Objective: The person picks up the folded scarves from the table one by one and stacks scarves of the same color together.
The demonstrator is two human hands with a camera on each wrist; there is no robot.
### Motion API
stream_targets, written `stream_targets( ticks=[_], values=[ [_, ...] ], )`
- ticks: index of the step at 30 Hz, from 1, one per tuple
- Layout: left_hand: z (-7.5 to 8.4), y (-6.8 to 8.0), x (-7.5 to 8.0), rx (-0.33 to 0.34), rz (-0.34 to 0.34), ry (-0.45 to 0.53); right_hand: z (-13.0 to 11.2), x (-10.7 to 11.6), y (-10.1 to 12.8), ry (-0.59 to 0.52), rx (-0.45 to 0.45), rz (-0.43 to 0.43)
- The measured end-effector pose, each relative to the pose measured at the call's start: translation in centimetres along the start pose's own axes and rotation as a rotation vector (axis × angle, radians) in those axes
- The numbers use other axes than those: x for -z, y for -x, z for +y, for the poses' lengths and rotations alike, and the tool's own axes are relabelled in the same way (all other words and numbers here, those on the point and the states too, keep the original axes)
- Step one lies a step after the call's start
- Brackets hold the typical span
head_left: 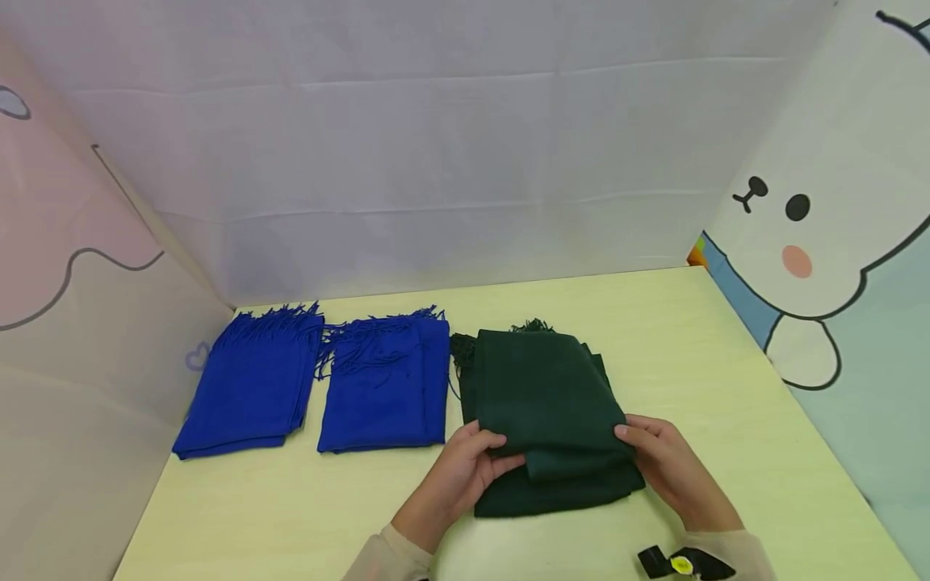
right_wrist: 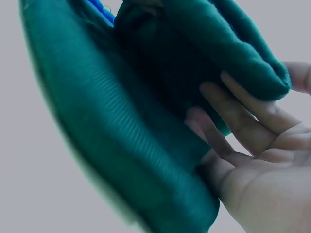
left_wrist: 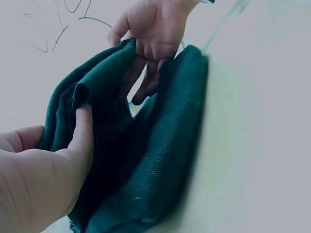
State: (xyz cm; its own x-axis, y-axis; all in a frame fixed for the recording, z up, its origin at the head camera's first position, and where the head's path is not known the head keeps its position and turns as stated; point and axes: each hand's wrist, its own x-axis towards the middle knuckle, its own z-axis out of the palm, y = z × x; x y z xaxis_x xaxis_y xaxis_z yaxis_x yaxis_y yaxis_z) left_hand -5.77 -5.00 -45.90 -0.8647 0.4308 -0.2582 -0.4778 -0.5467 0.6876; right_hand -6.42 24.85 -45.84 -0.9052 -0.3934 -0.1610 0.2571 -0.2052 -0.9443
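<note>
Head view shows, nearest at the bottom edge, two pale sleeves, and at about 5 o'clock of the frame a small black tag with a yellow dot (head_left: pixel 680 563) lying on the light green table (head_left: pixel 726 379) beside the right sleeve. Just beyond the sleeves, the left hand (head_left: pixel 465 468) grips the near left corner of the dark green folded scarf (head_left: pixel 545 403), thumb on top and fingers curled under the upper layer. The right hand (head_left: pixel 664 460) holds the near right corner the same way, thumb on the cloth and fingers tucked beneath. The left wrist view shows the left thumb (left_wrist: pixel 82 131) pressed against a raised fold of the scarf (left_wrist: pixel 160 160), with the right hand (left_wrist: pixel 150 34) at 12 o'clock pinching the far edge. The right wrist view shows the right fingers (right_wrist: pixel 243 121) slipped between the layers of the scarf (right_wrist: pixel 97 121), lifting the upper one. The scarf lies slightly right of the table's middle, its near edge raised off the lower layers and its fringe pointing to 12 o'clock. At 9 o'clock of it sits a folded blue scarf (head_left: pixel 385 387), close beside it, and farther left a second blue scarf (head_left: pixel 250 387), both with fringe toward the back. Behind stands a white cloth backdrop (head_left: pixel 465 161); at 3 o'clock hangs a cartoon bear panel (head_left: pixel 835 202).
</note>
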Motion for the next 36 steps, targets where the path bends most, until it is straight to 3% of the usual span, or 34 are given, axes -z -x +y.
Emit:
stream_targets(
  ticks=[8,20,25,36],
  values=[
    [-1.7,0.9,0.0,0.062,0.053,0.002,0.8,0.1,0.9,0.073,-0.096,0.035],
    [-3.0,1.9,-0.5,0.074,0.131,-0.056,0.3,0.0,1.7,0.258,-0.226,0.014],
    [-3.3,2.4,-0.8,0.080,0.126,-0.082,0.3,0.2,1.9,0.287,-0.255,-0.007],
    [-3.3,2.8,-0.9,0.114,0.148,0.019,0.2,0.6,2.2,0.332,-0.286,-0.026]
  ],
)
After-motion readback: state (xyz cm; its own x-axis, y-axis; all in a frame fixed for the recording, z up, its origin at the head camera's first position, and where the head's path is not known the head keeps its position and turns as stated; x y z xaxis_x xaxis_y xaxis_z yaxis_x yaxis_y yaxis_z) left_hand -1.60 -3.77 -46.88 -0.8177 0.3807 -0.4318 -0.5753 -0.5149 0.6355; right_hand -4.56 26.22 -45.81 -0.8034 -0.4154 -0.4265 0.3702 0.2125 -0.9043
